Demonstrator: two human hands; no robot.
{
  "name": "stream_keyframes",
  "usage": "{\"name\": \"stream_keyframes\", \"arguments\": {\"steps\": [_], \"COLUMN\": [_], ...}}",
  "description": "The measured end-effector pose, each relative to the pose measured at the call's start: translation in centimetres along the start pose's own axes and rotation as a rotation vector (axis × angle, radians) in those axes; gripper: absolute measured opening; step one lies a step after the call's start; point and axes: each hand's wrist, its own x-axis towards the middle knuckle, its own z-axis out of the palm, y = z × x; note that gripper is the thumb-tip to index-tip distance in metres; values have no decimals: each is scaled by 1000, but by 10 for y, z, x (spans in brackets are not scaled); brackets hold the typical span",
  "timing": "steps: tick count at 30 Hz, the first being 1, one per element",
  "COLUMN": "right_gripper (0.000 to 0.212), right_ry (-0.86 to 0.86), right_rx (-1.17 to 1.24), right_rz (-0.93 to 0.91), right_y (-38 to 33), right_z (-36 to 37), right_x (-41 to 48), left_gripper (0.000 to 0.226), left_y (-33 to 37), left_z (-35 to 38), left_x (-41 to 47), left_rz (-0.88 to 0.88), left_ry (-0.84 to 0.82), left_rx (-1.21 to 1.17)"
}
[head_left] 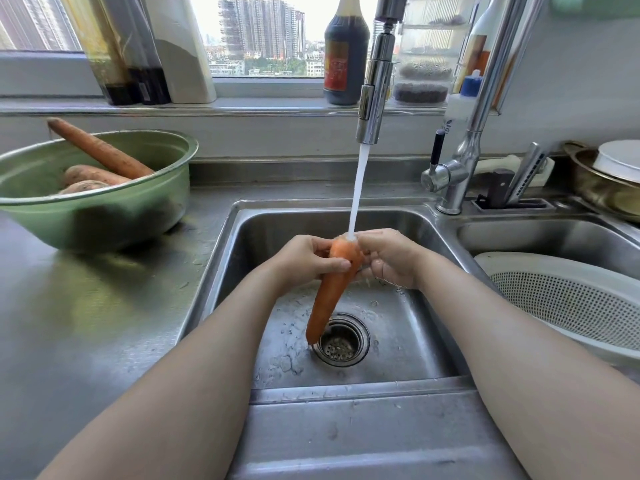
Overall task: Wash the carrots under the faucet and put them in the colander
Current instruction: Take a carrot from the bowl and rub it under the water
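Carrot (332, 285), head view: gripped over the sink (242, 216), thick end up and right under the stream (358, 188) from the faucet (375, 95), tip hanging down toward the drain (343, 341), slightly tilted. Left hand (304, 259) wrapped round the upper part, thumb laid across the front. Right hand (391, 259) cupped against the crown, fingers curled round its far side (both hands closed on the carrot, neither spread wide). Forearms reaching in from the near edge, hands meeting just below the water.

To wash it well, by judgement: turn the carrot slowly inside the left grip, rub down its length with the right fingers, then raise the lower half into the stream, with only the crown getting water at present. Grip firmly (wet skin likely slippery). After that, over to the white colander (571, 306) on the right. More unwashed carrots (100, 150) waiting in the green bowl (104, 216) on the counter (104, 323) at the left.
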Motion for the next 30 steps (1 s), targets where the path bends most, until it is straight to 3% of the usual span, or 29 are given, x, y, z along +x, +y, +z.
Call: {"name": "stream_keyframes", "arguments": {"steps": [6,9,12,18,23,30], "right_gripper": [27,30,29,22,28,28], "right_ry": [38,24,-16,133,44,17], "right_rx": [26,121,57,-15,-12,24], "right_rz": [29,61,26,41,69,51], "right_y": [0,-2,0,5,5,4], "right_z": [4,0,-1,2,0,2], "right_x": [2,1,0,6,5,4], "left_gripper": [33,50,49,60,48,51], "left_y": [-2,-5,-6,-6,-4,-4], "left_z": [0,1,2,3,0,-5], "left_x": [1,4,7,5,1,1], "left_rz": [-1,-16,-34,-52,-49,-76], "left_ry": [5,99,174,45,36,43], "left_rx": [-1,-53,-35,56,4,9]}}
